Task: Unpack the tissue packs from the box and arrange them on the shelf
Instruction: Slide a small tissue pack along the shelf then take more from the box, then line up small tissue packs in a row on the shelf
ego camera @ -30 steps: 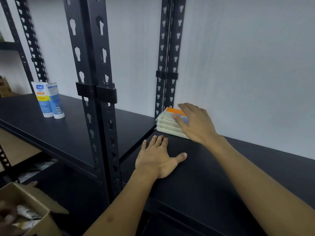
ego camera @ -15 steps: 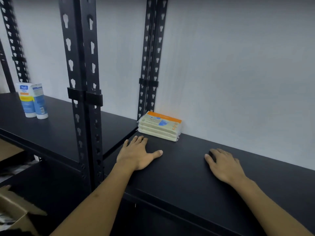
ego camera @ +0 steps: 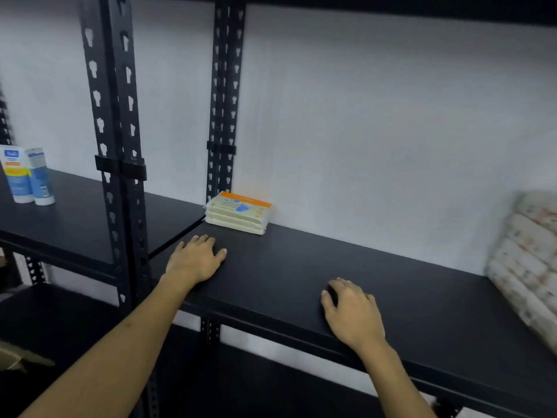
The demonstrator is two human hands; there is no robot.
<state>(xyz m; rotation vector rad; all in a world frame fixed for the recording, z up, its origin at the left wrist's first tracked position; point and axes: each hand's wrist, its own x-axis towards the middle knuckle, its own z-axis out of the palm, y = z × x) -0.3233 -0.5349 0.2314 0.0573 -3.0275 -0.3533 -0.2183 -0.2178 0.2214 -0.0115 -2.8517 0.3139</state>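
Head view: I see the stack of tissue packs point(ego camera: 238, 213) lying flat at the back left corner of the black shelf point(ego camera: 301, 267), against the white wall point(ego camera: 376, 131) and just beside the rear upright post point(ego camera: 224, 101). Its long axis runs along the wall, left to right, with the orange-edged face turned up. My left hand point(ego camera: 194, 260) rests palm down on the shelf near the stack but apart from it, fingers straight and close together, thumb out to the side. My right hand point(ego camera: 351, 315) rests on the shelf's front part, well apart from the stack, fingers loosely bent and holding nothing. A patterned wrapped bundle point(ego camera: 527, 260) leans at the far right, and two tubes point(ego camera: 28, 176) stand on the neighbouring shelf at left.
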